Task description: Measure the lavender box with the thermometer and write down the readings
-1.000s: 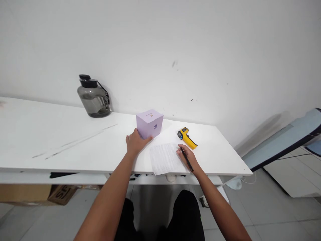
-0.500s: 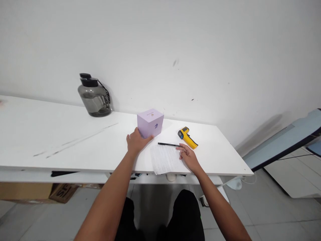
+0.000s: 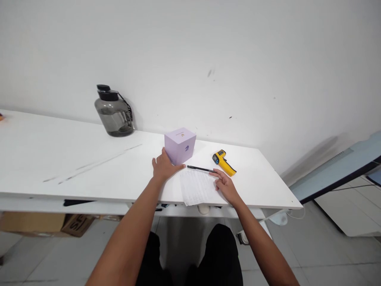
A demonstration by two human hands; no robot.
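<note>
Black pen [image 3: 200, 169] at the far edge of the paper [image 3: 197, 190], one end in the fingers of the right hand [image 3: 225, 185], the other pointing left, just beside the left thumb. Judged light, stiff, a little slick, hardly fragile; mid-barrel seemed the best hold. Right fingers were pinched on the pen's end, the lower ones curled in; whether the pen touched the surface beneath could not be told. Left hand [image 3: 163, 167] was spread, thumb well apart from fingers, resting against the near lower part of the purple box [image 3: 179, 147]. Box looked like stiff, smooth card, weight unknown; opposite sides likely the surest hold. Just beyond the right fingers: yellow thermometer gun [image 3: 224, 163] on the white table [image 3: 258, 182]. Well left of the left fingers, farther back: water bottle [image 3: 114, 115], part full.
</note>
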